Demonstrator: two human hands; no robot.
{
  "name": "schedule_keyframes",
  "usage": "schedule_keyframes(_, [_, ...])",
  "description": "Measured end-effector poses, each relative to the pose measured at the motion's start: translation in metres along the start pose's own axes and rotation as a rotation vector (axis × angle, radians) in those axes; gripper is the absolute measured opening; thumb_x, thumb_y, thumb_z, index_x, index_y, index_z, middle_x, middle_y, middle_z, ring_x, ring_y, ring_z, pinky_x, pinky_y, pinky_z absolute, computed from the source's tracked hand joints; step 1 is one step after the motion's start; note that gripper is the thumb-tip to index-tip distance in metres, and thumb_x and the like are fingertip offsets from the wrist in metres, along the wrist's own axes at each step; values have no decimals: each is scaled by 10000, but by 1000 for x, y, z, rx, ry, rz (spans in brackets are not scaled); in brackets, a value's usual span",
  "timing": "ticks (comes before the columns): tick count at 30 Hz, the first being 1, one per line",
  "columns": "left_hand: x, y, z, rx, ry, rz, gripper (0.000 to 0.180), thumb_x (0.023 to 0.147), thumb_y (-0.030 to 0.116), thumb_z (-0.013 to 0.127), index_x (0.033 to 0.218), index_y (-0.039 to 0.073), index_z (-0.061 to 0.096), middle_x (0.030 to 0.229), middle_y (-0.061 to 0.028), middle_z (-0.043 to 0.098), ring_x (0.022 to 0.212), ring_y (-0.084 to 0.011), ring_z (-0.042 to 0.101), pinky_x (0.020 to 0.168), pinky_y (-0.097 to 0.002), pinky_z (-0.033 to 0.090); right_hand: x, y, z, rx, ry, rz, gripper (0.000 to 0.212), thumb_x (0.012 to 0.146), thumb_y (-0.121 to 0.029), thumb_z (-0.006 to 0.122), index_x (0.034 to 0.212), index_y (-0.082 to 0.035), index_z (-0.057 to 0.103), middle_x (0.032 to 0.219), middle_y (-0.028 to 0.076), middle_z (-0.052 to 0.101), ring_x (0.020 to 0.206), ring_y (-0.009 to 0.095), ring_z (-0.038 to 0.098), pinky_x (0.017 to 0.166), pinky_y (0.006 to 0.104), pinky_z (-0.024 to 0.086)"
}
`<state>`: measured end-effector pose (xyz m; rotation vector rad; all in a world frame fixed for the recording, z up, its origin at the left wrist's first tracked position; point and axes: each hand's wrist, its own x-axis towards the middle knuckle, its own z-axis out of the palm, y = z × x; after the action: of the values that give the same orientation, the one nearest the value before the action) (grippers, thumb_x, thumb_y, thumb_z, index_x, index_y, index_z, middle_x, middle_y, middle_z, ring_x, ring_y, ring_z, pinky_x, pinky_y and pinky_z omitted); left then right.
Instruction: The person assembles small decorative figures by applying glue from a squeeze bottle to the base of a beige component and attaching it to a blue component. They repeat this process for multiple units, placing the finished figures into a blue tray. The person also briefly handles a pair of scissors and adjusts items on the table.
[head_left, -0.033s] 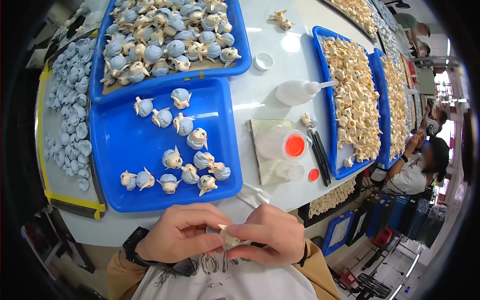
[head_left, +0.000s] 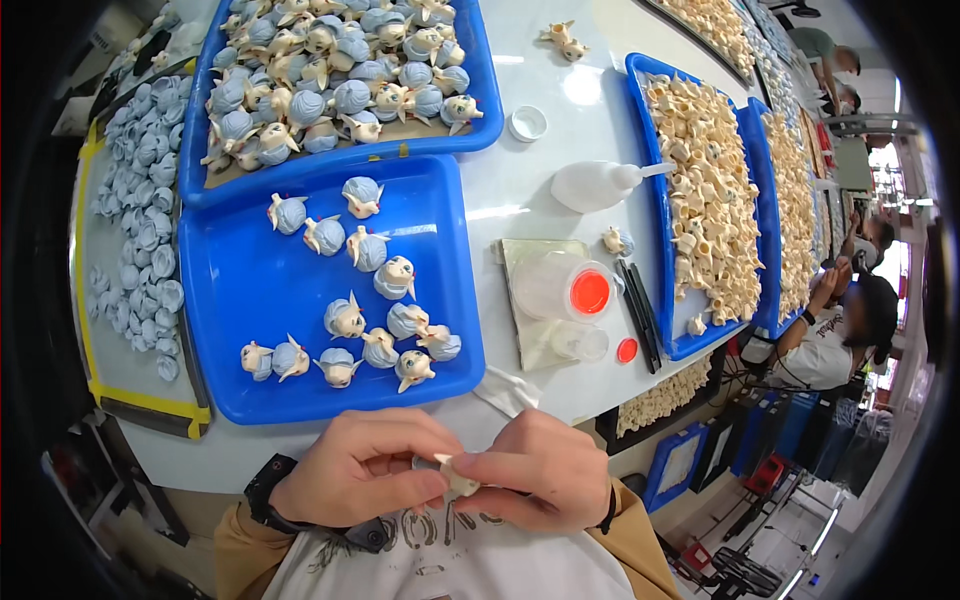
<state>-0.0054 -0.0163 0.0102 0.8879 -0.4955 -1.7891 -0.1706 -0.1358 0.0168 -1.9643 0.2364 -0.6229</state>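
Close to my chest, both hands meet around a small cream doll head with pointed ears. My right hand pinches it between thumb and fingers. My left hand has its fingers closed on the head's other side, where a bit of blue-grey shows, mostly hidden. Just beyond my hands lies a shallow blue tray with several finished-looking doll heads that have blue-grey hair.
A fuller blue tray of haired heads stands behind. Blue-grey hair pieces lie at left. To the right are a white squeeze bottle, a jar, black pens and a tray of cream heads. A co-worker sits at far right.
The doll head has tilted slightly between my fingers, and my right thumb and fingers have closed in a little. The trays and tools have not moved.
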Motion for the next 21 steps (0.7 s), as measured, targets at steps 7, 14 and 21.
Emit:
schedule_keyframes(7, [5,0,7,180,10,68,182,850,11,528,996,-82,584,1035,-152,542,853,-172,594,674,-244,509,-3,-6,-8,-253,23,-112,364,649,-120,760,969,-18,621,791,55,579,700,213,540,629,298,443])
schedule_keyframes(14, [2,7,14,-82,59,-98,256,782,-98,553,1038,-91,548,1100,-162,473,924,-207,583,771,-290,530,-38,15,-44,-195,680,382,259,730,-34,665,955,33,556,859,104,567,788,194,499,735,285,405])
schedule_keyframes(21, [4,-6,3,51,38,145,347,800,-60,578,1141,-60,518,1108,-104,458,962,-154,552,776,-245,501,-48,34,-45,-337,569,403,278,711,-28,693,967,18,598,867,98,576,775,182,504,725,283,413])
